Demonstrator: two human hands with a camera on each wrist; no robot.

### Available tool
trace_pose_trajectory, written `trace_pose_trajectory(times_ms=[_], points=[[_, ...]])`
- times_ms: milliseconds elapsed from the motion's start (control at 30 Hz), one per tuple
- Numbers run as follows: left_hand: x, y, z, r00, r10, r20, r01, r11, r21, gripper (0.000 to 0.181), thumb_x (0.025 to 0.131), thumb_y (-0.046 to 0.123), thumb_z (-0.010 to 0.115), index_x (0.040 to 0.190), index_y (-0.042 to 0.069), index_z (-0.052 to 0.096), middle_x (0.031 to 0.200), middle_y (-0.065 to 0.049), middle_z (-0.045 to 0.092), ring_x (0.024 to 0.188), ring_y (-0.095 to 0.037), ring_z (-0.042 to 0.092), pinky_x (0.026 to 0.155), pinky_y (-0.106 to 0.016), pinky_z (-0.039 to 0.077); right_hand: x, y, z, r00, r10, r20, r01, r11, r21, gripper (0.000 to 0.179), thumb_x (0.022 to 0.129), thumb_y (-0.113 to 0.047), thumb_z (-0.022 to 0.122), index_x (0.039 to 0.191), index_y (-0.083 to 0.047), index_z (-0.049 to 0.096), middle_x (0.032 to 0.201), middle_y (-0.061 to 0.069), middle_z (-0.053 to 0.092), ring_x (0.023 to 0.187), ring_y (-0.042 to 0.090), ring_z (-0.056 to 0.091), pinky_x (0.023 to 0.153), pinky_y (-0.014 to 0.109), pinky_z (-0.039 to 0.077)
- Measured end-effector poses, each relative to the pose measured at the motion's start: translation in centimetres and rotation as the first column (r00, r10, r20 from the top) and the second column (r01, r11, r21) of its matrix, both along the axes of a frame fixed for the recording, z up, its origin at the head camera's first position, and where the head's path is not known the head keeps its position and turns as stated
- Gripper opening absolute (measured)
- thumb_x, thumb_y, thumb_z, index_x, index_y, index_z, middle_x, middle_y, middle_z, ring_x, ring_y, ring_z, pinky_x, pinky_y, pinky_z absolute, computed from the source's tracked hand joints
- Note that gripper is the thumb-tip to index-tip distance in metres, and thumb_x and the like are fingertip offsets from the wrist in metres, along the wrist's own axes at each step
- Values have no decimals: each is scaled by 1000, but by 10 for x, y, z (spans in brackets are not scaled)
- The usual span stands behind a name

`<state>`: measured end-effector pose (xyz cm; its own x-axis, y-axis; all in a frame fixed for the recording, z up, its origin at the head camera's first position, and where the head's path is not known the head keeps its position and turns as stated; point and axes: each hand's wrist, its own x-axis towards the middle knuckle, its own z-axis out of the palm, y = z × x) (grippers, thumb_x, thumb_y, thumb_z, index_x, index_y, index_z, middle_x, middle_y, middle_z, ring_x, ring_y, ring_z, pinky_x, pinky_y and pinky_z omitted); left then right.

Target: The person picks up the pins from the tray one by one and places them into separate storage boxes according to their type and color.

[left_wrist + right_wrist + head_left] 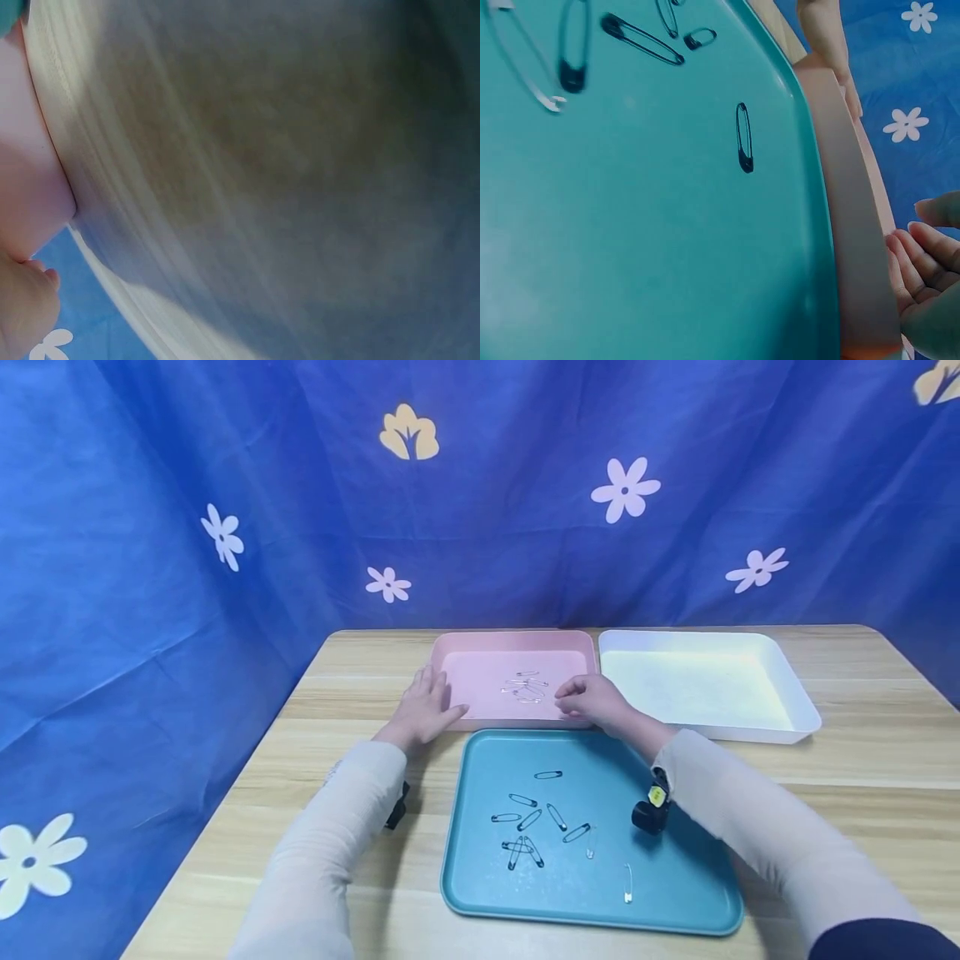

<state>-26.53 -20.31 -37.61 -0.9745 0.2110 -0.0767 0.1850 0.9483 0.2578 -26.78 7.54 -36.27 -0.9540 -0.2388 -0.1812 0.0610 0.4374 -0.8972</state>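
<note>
My left hand [422, 706] rests on the left rim of a pink tray [476, 664], fingers spread and straight. Over that tray's front right corner is my right hand [592, 700], its fingers loosely bent. In the right wrist view a gap shows between the thumb [939, 210] and the other fingers, with nothing in it. Several silver safety pins [525, 689] lie in the pink tray just left of the right hand. Nearer me, a teal tray [525, 893] holds several black safety pins [577, 833] and two light ones, including a white-headed safety pin [628, 887].
A white tray [690, 685] stands right of the pink one, on the wooden table [375, 893]. Behind and to the left hangs a blue cloth [495, 568] with flower shapes. The right forearm reaches across the teal tray's right side.
</note>
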Motion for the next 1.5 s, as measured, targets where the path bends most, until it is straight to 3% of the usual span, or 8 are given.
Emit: trace_pose_trajectory(times_ms=[267,500,733,1167,1500], points=[[1,-1,1,1000,-2,1,2,1000,-11,81,84,56,31,137,-1,8,140,-23,-7,127,-36,-6,101,-47,4,22,17,8,989,75,-129,-75,997,10,20,77,-9,62,91,4,60,84,10,59,76,18,54,68,29,47],[2,1,1,1000,5,0,-5,1000,4,79,85,53,34,137,-1,10,140,-23,-6,127,-36,-5,101,-47,5,41,31,8,989,129,-78,-132,991,-31,24,79,-5,59,97,10,57,82,10,59,77,20,55,75,35,46],[1,1,1,1000,9,2,-9,1000,-3,80,84,55,33,137,0,9,140,-22,-7,127,-35,-5,101,-47,6,62,47,10,969,240,-51,-240,971,2,24,80,-8,59,98,8,57,84,8,58,76,17,53,72,33,46],[1,-2,2,1000,0,14,-1,1000,30,81,84,54,34,137,0,7,140,-21,-7,127,-34,-5,101,-48,6,90,66,0,876,477,-72,-466,875,134,17,76,-13,64,88,-1,62,76,0,60,70,16,55,64,28,46],[0,-1,2,1000,-6,9,6,1000,25,79,85,52,35,137,-1,8,140,-23,-6,127,-35,-4,101,-48,6,109,76,-6,832,554,-39,-547,829,115,15,73,-11,65,87,-4,63,79,0,62,70,11,56,63,24,48]])
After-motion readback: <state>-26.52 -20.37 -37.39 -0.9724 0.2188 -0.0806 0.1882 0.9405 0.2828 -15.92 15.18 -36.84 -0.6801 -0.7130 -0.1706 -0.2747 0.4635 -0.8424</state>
